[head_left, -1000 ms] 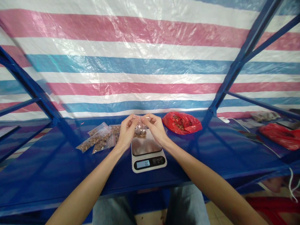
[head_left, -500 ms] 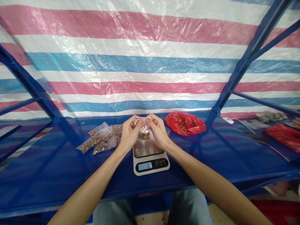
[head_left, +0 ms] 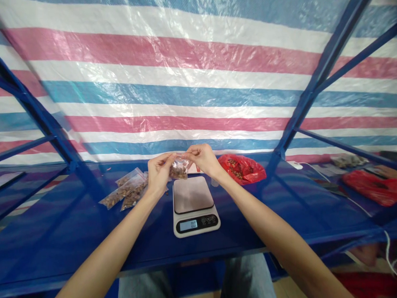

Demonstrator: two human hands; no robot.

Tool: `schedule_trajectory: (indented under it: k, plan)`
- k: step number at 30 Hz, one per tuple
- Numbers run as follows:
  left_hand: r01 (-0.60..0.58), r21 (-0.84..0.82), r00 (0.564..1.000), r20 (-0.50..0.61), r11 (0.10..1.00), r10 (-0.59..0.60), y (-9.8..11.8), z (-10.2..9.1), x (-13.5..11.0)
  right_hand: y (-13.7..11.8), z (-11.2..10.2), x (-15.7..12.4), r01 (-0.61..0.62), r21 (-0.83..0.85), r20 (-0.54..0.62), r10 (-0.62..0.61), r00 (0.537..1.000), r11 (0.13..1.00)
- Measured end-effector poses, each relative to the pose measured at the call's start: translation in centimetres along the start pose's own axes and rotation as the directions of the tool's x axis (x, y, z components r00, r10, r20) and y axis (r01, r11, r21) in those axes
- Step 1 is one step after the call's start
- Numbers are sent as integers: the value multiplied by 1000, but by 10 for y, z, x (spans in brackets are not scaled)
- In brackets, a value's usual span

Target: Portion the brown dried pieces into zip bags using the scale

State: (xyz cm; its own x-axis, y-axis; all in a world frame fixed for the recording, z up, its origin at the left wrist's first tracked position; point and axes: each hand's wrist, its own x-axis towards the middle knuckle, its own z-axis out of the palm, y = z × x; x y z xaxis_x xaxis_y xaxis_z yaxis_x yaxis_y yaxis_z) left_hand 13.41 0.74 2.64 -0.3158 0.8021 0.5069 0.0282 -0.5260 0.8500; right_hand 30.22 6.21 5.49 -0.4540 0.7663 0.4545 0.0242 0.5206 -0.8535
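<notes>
Both hands hold one small clear zip bag of brown nuts (head_left: 178, 168) in the air, above the far left corner of a white kitchen scale (head_left: 194, 205). My left hand (head_left: 159, 173) pinches the bag's top left edge. My right hand (head_left: 202, 159) pinches its top right edge. The scale's steel plate is bare and its display reads 0.0. Several filled clear bags of the same nuts (head_left: 125, 191) lie on the blue shelf (head_left: 74, 227), just left of my left hand.
A red plastic bag of nuts (head_left: 242, 168) lies open right of the scale. Another red bag (head_left: 375, 187) and a white cable (head_left: 308, 169) sit further right. Blue shelf struts (head_left: 305, 99) rise on both sides before a striped tarp (head_left: 183, 80).
Both hands carried the bag a little leftwards, off the scale plate, which now shows bare. The camera view shifted slightly.
</notes>
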Motion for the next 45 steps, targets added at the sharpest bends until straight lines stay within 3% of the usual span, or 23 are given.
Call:
schedule_trajectory:
  k: [4,6,9,13,16,21,27,37,45]
  plan:
    - [24,-75,996,-82,997,-31,21,-35,18,13,-41,6,-23,-30,55,25,998,999]
    - [81,-2,994,-67,997,-81,23,-61,28,32,-64,-1,-24,-126,55,32,998,992]
    - [152,345,988,-14,926,-156,7,-98,36,65,-86,-20,-31,-307,9,35,999,951]
    - [62,747,971,109,662,-214,-23,-121,32,87,-92,-39,-77,-369,47,101,994,926]
    - [-6,878,953,151,479,-265,-35,-123,25,88,-92,-43,-71,-404,65,106,992,912]
    - [-90,919,938,208,385,-276,-40,-123,22,87,-91,-42,-51,-435,111,110,988,899]
    - [-125,914,927,246,385,-283,-42,-125,24,89,-81,-38,3,-475,168,87,982,880]
    - [-131,911,921,258,392,-292,-42,-125,24,89,-75,-36,-20,-265,121,54,991,964]
    - [-145,923,912,265,357,-314,-39,-123,24,84,-65,-36,-17,-202,154,49,987,979]
